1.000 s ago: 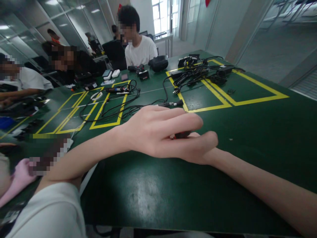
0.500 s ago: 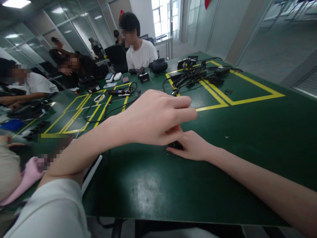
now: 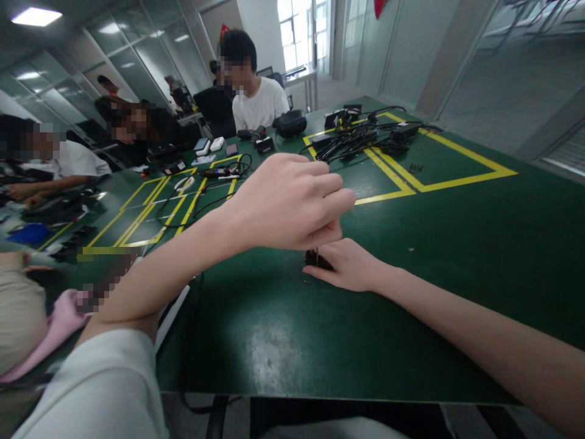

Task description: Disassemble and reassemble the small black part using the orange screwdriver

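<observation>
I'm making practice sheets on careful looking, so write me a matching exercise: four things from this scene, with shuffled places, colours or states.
Things
1. Left hand
2. Right hand
3. Tangled cables
4. Tape

Descriptions
A. Yellow
B. Curled, with a thin shaft showing below it
C. Heaped toward the far side of the green table
D. Low over the table, at a small black object

Pairs: 1-B, 2-D, 3-C, 4-A

Site: office-type workroom | Evidence: glass partitions (image 3: 148, 67), ceiling light panel (image 3: 36, 16), green worktable (image 3: 237, 329), yellow tape (image 3: 470, 182), heaped cables (image 3: 361, 139)
</observation>
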